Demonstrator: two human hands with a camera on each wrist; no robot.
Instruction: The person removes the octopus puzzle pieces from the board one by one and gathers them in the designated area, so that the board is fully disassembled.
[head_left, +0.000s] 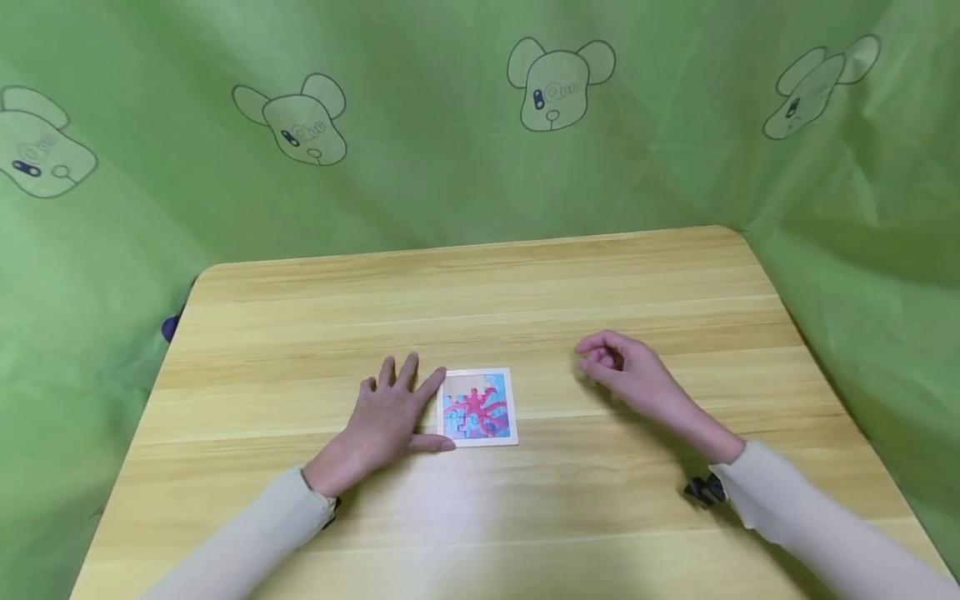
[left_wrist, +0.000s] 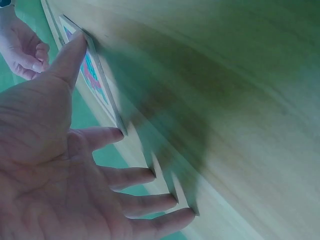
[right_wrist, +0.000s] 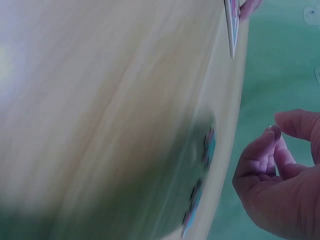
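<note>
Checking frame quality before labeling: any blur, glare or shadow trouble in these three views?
Head: sharp, soft glare on the table near edge. Left wrist: left hand close and soft, its shadow dark on the wood by the puzzle. Right wrist: heavily blurred, washed-out top left; right hand soft.

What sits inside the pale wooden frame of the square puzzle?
Inside the square puzzle, fitted pieces show a pink octopus on blue. The left hand touches its left edge with straight fingers; the wooden table beneath is covered.
</note>
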